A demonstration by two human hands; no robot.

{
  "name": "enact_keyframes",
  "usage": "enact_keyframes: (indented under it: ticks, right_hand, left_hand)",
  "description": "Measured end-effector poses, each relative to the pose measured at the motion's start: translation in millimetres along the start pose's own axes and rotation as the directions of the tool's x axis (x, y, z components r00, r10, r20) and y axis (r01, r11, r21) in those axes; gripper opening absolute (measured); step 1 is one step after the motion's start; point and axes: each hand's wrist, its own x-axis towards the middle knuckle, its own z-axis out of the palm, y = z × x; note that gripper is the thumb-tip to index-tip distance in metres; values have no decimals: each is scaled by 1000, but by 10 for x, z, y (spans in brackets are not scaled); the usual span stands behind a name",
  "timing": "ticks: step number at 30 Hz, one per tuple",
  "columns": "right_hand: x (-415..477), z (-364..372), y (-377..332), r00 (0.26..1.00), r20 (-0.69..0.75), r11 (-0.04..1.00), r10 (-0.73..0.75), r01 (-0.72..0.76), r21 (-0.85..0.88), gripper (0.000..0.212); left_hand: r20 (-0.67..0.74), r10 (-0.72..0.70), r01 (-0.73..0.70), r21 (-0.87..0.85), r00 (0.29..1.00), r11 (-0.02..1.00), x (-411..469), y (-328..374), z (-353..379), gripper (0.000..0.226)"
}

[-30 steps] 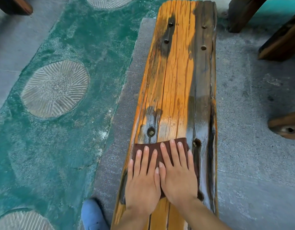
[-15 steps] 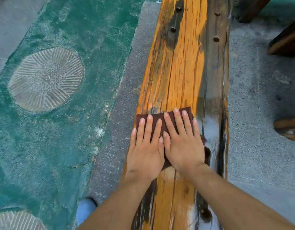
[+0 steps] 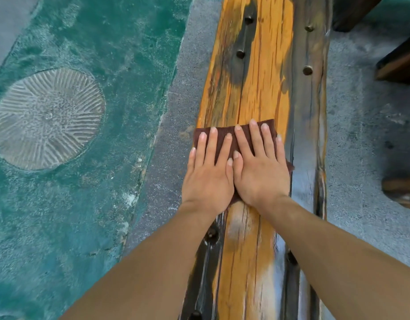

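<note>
A long orange and dark wooden bench plank (image 3: 264, 72) runs away from me, wet and shiny behind my hands. A dark brown cloth (image 3: 222, 135) lies flat on it. My left hand (image 3: 208, 172) and my right hand (image 3: 259, 167) press side by side on the cloth with straight fingers, covering most of it. Only the cloth's far edge and right corner show.
Grey stone paving (image 3: 174, 125) borders the plank on the left, then green flooring with a round ribbed stone inlay (image 3: 47, 116). Dark wooden furniture pieces (image 3: 398, 63) stand on grey paving at the right. Several dark pegs (image 3: 307, 70) dot the plank ahead.
Both hands have pushed the cloth forward along the plank, away from me, leaving a wet shiny strip behind. My arms are more stretched out.
</note>
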Motion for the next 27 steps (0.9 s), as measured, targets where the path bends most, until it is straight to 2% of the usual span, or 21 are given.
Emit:
enact_keyframes:
  ticks: [5,9,14,22,27]
  right_hand:
    - [251,-47,21,998,-14,998,56,-56,8,56]
    - [473,-74,75,998,-17,997,68,-67,25,56]
    - [679,-127,148,1000,1,999,19,-19,43,55]
    - [573,-123,217,1000,16,994,21,-22,103,54]
    - [177,-129,486,995,56,992,85,-90,85,54]
  left_hand:
    - [25,69,-69,22,997,997,325,-34,-83,52]
    - [-12,89,-89,44,996,995,549,-40,-89,52]
    - [-36,20,-18,48,999,999,730,25,-85,52]
    - [45,-26,21,92,999,996,663,135,-128,50]
    - [59,-8,-1,140,998,990,398,471,29,50]
